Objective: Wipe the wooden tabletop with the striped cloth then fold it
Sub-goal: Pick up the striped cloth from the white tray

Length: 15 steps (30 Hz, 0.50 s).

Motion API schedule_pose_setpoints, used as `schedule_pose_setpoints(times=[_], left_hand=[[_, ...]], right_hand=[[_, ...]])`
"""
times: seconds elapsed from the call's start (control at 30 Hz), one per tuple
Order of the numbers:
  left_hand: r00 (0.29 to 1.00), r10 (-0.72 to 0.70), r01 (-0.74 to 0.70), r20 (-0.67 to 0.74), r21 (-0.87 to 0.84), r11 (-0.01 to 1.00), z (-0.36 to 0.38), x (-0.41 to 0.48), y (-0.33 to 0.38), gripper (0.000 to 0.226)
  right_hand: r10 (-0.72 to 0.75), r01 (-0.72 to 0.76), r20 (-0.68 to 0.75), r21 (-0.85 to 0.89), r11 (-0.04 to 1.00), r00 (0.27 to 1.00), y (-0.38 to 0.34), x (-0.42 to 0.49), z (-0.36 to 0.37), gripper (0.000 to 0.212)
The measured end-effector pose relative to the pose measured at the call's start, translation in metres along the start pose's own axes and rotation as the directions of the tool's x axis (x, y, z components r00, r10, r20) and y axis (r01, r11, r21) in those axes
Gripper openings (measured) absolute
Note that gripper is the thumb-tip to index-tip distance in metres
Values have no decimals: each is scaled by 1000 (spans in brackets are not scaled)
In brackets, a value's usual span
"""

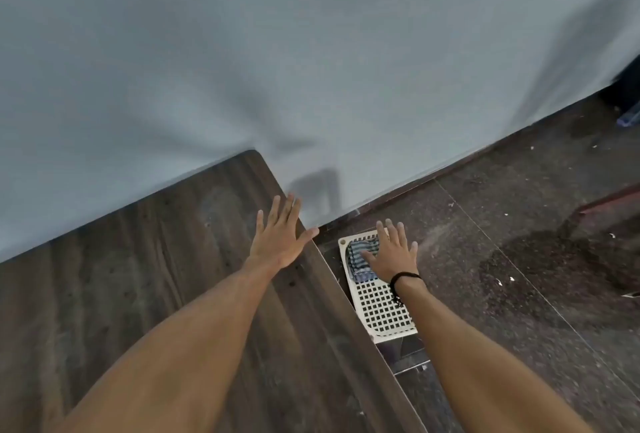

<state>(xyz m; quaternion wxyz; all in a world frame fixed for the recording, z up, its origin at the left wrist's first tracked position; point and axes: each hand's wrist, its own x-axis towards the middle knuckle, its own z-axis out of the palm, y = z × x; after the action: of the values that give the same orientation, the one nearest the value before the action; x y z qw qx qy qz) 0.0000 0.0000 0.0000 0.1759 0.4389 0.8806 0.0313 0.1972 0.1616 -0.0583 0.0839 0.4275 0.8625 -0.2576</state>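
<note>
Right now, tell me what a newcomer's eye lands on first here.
The left hand lies flat on the dark wooden tabletop, near its right edge. The right hand spreads over the striped cloth, bunched on a white perforated plastic rack down beside the table.

Blue-grey striped cloth (362,253) lies bunched just beside the dark wooden tabletop (138,276).

A white perforated stool (384,308) stands on dark speckled floor (502,224) by a grey wall (311,51).
</note>
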Motion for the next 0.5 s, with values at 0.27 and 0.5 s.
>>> schedule_pose_setpoints(times=[0.27, 0.5], left_hand=[[994, -109, 109, 2, -29, 994, 43, 16, 16, 80], [980, -156, 159, -127, 13, 987, 55, 16, 22, 75]], right_hand=[[-18, 29, 146, -74, 997, 989, 45, 34, 28, 78], [-100, 143, 288, -133, 981, 952, 61, 69, 43, 69]])
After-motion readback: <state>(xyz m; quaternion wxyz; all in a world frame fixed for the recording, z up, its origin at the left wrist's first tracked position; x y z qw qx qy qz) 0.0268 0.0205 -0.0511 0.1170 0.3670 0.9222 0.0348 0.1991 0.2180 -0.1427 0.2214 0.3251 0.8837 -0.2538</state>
